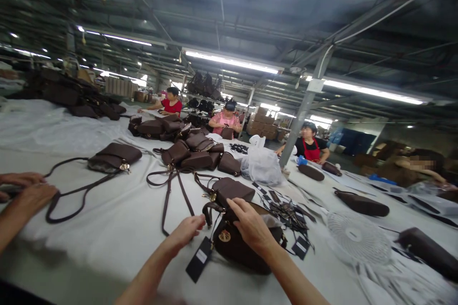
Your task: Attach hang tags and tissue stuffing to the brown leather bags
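A dark brown handbag (246,252) with a round gold charm lies on the table in front of me. My right hand (252,224) rests over its top, fingers stretched out along it. Just left of the bag, my left hand (188,233) is closed in a pinch at the end of the dark strap (207,213); whatever is between the fingertips is hidden. A black hang tag (199,259) with a white label dangles from a cord below the left hand. Another brown bag (234,189) sits directly behind the first, close to my right fingertips.
Black tags with cords (288,212) lie in a heap right of the bag. A white fan (358,238) is further right. Piled brown bags (193,155) and clear plastic (263,167) lie beyond. At left, another person's hands (32,195) are near a strapped bag (114,156). A post (304,114) rises ahead.
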Demonstrator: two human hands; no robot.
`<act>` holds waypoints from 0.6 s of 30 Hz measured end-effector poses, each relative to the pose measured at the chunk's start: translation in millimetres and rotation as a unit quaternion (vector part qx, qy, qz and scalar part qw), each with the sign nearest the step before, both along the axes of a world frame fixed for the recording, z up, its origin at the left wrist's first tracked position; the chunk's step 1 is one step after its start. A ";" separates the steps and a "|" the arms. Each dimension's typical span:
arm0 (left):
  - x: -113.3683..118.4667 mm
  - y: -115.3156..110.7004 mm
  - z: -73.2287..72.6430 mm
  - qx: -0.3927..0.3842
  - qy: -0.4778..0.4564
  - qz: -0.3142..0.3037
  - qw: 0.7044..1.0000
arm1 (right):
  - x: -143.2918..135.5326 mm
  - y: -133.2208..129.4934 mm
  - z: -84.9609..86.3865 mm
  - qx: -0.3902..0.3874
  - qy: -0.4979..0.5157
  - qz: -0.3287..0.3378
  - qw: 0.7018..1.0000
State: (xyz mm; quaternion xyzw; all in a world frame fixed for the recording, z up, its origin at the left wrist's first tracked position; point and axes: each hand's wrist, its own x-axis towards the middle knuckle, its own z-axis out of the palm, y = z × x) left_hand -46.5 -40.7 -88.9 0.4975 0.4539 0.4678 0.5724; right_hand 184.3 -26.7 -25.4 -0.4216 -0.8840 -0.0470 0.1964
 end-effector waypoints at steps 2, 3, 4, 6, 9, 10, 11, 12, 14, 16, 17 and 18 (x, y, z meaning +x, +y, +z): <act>25.5 29.0 5.7 -0.115 -0.184 0.009 0.976 | 4.1 -4.8 -2.3 0.003 0.007 0.002 1.000; 33.5 42.3 11.2 -0.133 -0.219 0.011 0.967 | 6.8 -7.0 -4.5 0.004 0.010 0.004 1.000; 38.4 54.2 18.9 -0.137 -0.239 0.013 0.961 | 9.7 -9.2 -7.1 0.006 0.015 0.006 1.000; 41.0 72.0 40.5 -0.111 -0.238 0.012 0.965 | 15.4 -13.3 -11.9 0.009 0.031 0.016 0.999; 38.7 82.4 83.6 -0.055 -0.219 -0.031 0.974 | 22.0 -18.1 -11.6 0.017 0.093 0.046 0.994; 38.7 82.1 99.0 -0.033 -0.205 -0.056 0.977 | 23.9 -18.8 -8.0 0.027 0.127 0.050 0.990; 39.3 80.4 114.2 -0.012 -0.188 -0.084 0.978 | 25.9 -18.7 -2.3 0.043 0.167 0.044 0.984; 40.2 77.8 128.8 0.007 -0.170 -0.113 0.979 | 28.0 -17.8 5.4 0.063 0.209 0.029 0.976; 41.8 71.2 155.3 0.038 -0.132 -0.164 0.977 | 32.1 -13.1 26.3 0.101 0.278 -0.011 0.955; 42.0 63.5 177.5 0.055 -0.091 -0.211 0.972 | 33.4 -4.4 50.9 0.109 0.307 -0.022 0.945; 41.5 59.5 186.7 0.067 -0.063 -0.240 0.966 | 31.8 1.2 63.0 0.097 0.309 -0.011 0.946; 40.8 55.2 194.5 0.083 -0.028 -0.271 0.959 | 28.0 7.6 73.9 0.073 0.307 0.011 0.949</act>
